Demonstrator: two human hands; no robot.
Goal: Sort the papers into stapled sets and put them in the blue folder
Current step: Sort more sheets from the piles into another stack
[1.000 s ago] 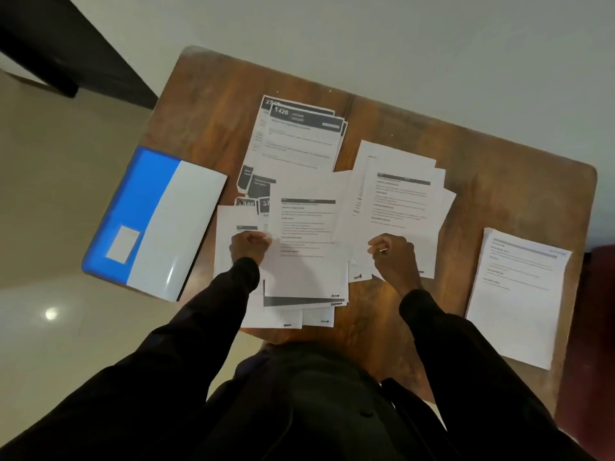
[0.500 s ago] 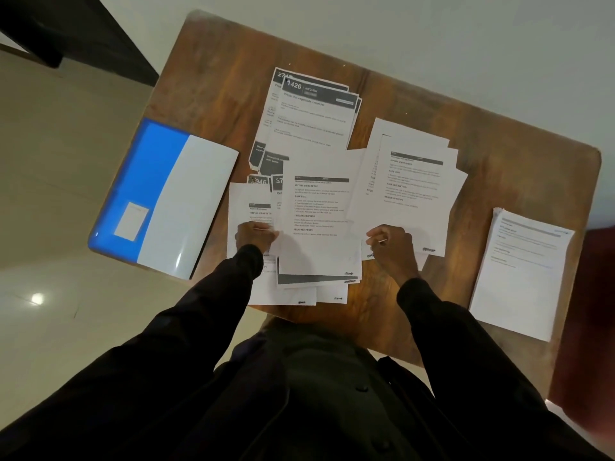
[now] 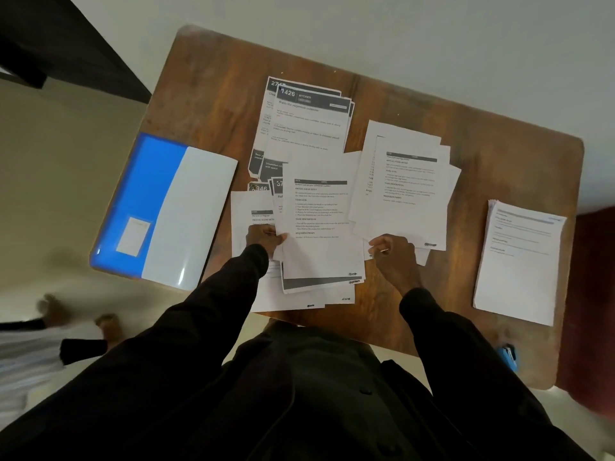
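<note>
- Head view: the left edge of the centre sheet [image 3: 319, 221] is pinched by the left grip [image 3: 264, 239], fingers curled.
- Right grip [image 3: 394, 257] is curled at the near edge of the spread pile [image 3: 409, 184]; whether a sheet is held cannot be told.
- Blue folder [image 3: 163, 207] is laid flat on the tabletop [image 3: 216, 104], left of the left grip and apart from it.
- Neat stack [image 3: 519, 261] is set right of the right grip, well apart.
- Dark-header sheets [image 3: 306, 121] are seen beyond both grips.
</note>
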